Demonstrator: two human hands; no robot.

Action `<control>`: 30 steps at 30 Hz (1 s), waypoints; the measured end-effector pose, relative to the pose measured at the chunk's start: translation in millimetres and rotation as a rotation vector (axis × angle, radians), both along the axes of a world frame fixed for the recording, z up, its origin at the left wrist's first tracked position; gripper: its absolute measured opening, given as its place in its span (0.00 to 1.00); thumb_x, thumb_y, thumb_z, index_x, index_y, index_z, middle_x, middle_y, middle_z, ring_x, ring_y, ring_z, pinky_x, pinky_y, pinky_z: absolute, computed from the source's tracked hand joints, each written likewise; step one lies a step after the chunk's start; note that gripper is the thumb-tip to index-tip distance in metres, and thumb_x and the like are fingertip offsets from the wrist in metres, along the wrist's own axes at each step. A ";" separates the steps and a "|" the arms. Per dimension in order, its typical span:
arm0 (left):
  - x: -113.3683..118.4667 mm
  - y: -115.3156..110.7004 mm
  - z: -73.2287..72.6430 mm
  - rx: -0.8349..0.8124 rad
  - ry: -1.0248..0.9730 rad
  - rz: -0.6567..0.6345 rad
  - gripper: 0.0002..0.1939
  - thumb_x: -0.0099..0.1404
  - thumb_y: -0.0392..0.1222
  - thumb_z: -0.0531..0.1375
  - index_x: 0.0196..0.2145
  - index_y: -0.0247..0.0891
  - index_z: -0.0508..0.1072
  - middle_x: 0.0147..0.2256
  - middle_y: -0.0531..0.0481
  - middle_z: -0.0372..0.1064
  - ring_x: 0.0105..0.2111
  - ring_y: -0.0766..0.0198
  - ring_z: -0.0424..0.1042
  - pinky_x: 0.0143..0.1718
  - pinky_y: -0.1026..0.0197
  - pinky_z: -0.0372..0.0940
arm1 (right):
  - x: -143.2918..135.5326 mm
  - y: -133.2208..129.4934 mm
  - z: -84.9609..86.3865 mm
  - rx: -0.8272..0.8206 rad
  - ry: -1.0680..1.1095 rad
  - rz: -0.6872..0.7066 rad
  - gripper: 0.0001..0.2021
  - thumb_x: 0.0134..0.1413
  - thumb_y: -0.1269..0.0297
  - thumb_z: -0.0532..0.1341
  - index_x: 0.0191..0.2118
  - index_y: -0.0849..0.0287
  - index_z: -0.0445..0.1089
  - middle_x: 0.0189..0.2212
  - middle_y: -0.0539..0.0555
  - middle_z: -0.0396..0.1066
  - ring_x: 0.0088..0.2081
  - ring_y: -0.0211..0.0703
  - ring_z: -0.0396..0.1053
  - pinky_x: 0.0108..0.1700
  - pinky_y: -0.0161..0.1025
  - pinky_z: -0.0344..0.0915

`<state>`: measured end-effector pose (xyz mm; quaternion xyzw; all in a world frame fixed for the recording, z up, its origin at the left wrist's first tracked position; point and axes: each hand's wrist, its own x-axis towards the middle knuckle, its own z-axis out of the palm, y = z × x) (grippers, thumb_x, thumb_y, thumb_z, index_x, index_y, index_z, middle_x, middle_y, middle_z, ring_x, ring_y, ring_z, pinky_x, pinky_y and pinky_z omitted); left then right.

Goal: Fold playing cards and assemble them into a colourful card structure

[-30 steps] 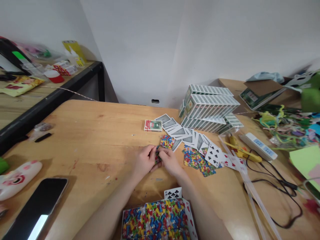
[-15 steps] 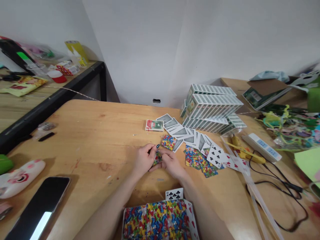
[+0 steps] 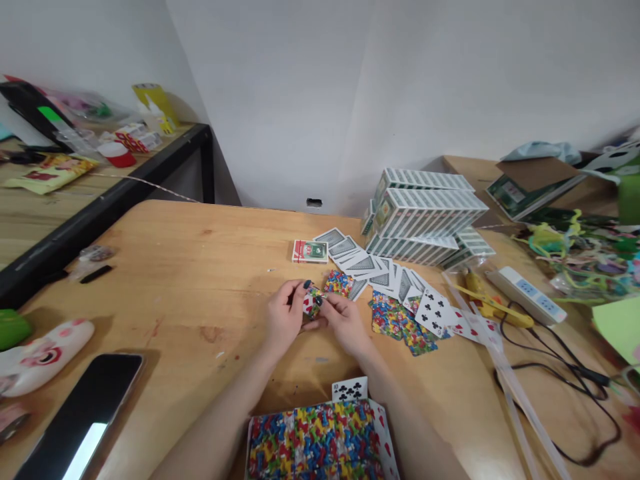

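the left hand [image 3: 289,315] and right hand [image 3: 341,320] pinch 1 small patterned piece [image 3: 313,301] between them. playing cards [image 3: 367,262] lie nearby.

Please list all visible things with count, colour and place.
table: 1, light brown, centre
side table: 1, wood-black, left
phone: 1, black, near left
patterned box: 1, multicoloured, near centre
loose cards: many, mixed, centre-right
card pack: 1, red-green, beyond hands
striped boxes: several, green-white, back right
carton: 1, brown, back right
glue gun: 1, yellow, right
power strip: 1, white-blue, right
clutter: uncountable, multicoloured, both sides
wall: 1, pale grey, behind
held piece: 1, multicoloured, between hands
left hand: 1, dark-nailed, centre
right hand: 1, dark-nailed, centre
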<state>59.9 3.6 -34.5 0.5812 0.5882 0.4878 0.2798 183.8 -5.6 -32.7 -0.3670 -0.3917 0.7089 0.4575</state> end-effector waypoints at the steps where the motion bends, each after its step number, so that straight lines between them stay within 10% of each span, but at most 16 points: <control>1: -0.2 0.2 -0.5 0.015 -0.015 -0.022 0.11 0.61 0.43 0.51 0.35 0.36 0.71 0.32 0.48 0.72 0.30 0.66 0.71 0.33 0.65 0.65 | 0.5 1.2 -0.6 0.040 -0.064 -0.045 0.10 0.47 0.59 0.58 0.34 0.58 0.69 0.32 0.53 0.70 0.33 0.46 0.69 0.32 0.43 0.69; 12: 4.4 -0.9 1.0 0.278 0.166 -0.125 0.07 0.55 0.37 0.58 0.33 0.38 0.74 0.31 0.51 0.74 0.28 0.66 0.73 0.33 0.65 0.68 | 13.7 3.6 -7.5 0.570 -0.699 -0.479 0.09 0.51 0.67 0.54 0.36 0.53 0.71 0.33 0.50 0.74 0.34 0.41 0.70 0.37 0.38 0.67; 30: 9.1 -3.2 -2.1 0.097 0.023 -0.115 0.12 0.51 0.31 0.56 0.34 0.36 0.74 0.31 0.50 0.75 0.28 0.67 0.73 0.33 0.66 0.69 | 17.3 5.1 -11.2 0.584 -0.705 -0.463 0.10 0.50 0.67 0.54 0.35 0.52 0.72 0.31 0.49 0.73 0.32 0.40 0.70 0.37 0.38 0.66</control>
